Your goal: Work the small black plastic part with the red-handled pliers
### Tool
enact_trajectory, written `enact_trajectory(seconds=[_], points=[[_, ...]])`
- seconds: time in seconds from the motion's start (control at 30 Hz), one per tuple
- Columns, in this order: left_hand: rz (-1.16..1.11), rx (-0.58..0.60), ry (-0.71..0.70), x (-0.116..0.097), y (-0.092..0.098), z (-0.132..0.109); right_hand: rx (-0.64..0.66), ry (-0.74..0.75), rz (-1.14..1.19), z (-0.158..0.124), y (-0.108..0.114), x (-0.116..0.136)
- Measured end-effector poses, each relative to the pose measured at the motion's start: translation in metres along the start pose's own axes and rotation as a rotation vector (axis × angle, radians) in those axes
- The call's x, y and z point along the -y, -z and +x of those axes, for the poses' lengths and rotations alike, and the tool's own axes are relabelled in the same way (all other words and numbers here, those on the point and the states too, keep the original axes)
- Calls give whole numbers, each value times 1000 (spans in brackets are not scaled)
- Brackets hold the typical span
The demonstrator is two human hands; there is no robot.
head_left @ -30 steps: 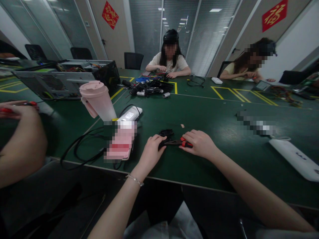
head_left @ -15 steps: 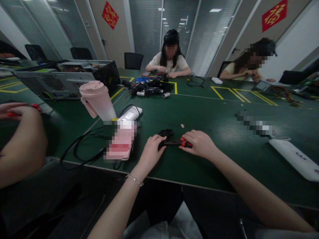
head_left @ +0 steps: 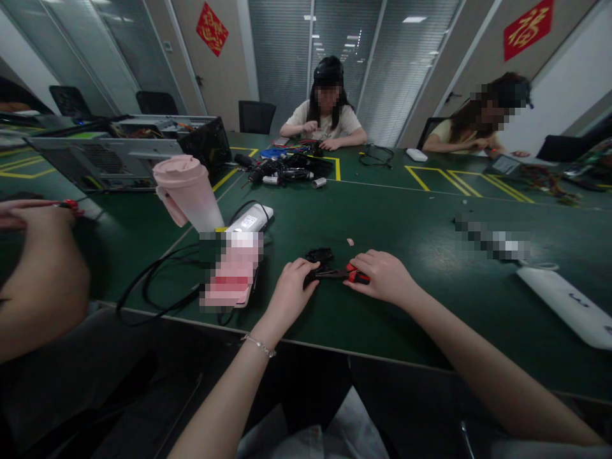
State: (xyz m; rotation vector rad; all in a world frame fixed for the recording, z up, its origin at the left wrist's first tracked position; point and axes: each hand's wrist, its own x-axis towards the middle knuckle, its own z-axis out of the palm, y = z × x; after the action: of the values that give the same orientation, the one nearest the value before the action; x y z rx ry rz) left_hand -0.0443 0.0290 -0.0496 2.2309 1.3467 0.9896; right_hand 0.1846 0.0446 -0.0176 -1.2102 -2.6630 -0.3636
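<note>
My right hand (head_left: 382, 275) is closed round the red and black handles of a pair of pliers (head_left: 356, 274), whose jaws point left. My left hand (head_left: 295, 284) pinches a small black part (head_left: 310, 275) at the tips of the jaws. Just behind it a black piece (head_left: 319, 255) lies on the green table (head_left: 382, 331). What exactly the jaws grip is too small to tell. A small pale scrap (head_left: 350, 242) lies behind the pliers.
Left of my hands are a pink phone (head_left: 229, 280), a white power strip (head_left: 251, 220), black cables and a pink cup (head_left: 189, 191). Further back are a computer case (head_left: 109, 162), tools and wires. Another white strip (head_left: 564, 306) lies right. A co-worker's arm (head_left: 45, 274) is at left.
My hands and the pliers have hardly moved. The co-worker's hands at the left have shifted slightly, and the person across the table has raised one hand.
</note>
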Motion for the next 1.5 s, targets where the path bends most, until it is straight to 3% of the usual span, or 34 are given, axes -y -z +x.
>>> enact_trajectory(seconds=[0.2,0.53,0.83,1.17,1.5], points=[[-3,7,11,0,0,0,-21,24,-56,0,0,0],[-7,3,11,0,0,1,46,-49,63,0,-3,0],[-10,0,3,-1,1,1,-5,26,-24,0,2,-1],[-1,-2,-1,-1,0,1,34,-13,11,0,-1,0],[-13,-1,2,0,0,0,-7,16,-28,0,0,-1]])
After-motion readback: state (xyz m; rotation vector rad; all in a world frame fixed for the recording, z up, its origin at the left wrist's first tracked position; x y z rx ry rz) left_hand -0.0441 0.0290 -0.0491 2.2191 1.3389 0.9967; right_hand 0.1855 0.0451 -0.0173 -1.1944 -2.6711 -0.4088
